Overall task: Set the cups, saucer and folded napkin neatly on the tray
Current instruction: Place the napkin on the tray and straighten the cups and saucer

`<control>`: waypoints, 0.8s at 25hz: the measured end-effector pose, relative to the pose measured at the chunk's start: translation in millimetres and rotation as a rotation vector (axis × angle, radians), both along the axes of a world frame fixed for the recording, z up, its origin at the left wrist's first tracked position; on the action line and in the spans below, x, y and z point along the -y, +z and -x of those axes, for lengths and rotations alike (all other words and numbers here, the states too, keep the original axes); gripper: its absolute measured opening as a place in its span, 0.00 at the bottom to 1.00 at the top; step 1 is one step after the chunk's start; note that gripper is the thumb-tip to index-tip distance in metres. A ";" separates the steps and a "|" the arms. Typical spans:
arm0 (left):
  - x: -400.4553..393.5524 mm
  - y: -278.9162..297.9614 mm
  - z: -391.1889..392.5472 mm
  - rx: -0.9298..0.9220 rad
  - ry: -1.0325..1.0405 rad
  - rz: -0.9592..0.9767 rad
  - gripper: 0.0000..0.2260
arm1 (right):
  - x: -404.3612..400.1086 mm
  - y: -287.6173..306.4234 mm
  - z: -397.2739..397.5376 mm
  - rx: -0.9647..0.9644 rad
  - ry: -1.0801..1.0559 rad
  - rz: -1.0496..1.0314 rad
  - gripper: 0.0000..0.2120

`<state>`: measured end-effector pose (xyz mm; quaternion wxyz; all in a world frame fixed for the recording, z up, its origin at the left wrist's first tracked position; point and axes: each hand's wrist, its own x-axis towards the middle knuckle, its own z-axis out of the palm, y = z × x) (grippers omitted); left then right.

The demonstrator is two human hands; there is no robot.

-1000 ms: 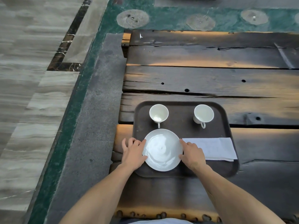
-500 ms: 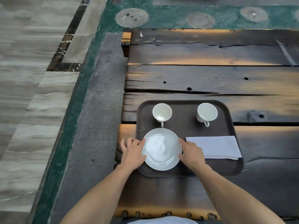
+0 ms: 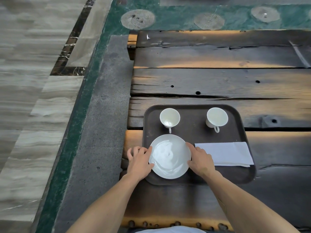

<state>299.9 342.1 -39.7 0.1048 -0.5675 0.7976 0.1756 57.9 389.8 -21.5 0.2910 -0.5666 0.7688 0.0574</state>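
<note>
All 4 task items sit on the dark tray (image 3: 239,175), which rests on the plank table (image 3: 218,81) near its left edge. The left cup (image 3: 169,117) and the right cup (image 3: 216,117) stand upright along the far side of the tray, well apart, handles pointing toward the person. The saucer (image 3: 170,156) lies in the near left part of the tray. The folded napkin (image 3: 232,153) lies flat just beside it on the right, its outer edge reaching the tray's right rim.

Hands: the left hand (image 3: 139,161) holds the saucer's left rim, thumb and forefinger spread along the edge, remaining fingers loosely curled beyond the tray's left rim. The right hand (image 3: 200,159) holds the right rim in the same way, forefinger extended along the edge, thumb at the near side. Both hands bracket the saucer; neither touches a cup.

Assessment: placement appears essentially complete. What seems left is final centring of the saucer and release. The napkin may need squaring, since it runs to the rim and sits slightly skewed.

Not determinable: whether the saucer rests fully on the tray or is slightly lifted; whether the right hand's heel touches the napkin's corner; whether the napkin overhangs the rim. The near left corner of the tray is hidden under the left hand.
</note>
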 end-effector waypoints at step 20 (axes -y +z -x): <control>2.0 -6.5 3.4 0.008 -0.006 0.003 0.30 | -2.2 3.1 1.2 0.091 -0.066 -0.006 0.25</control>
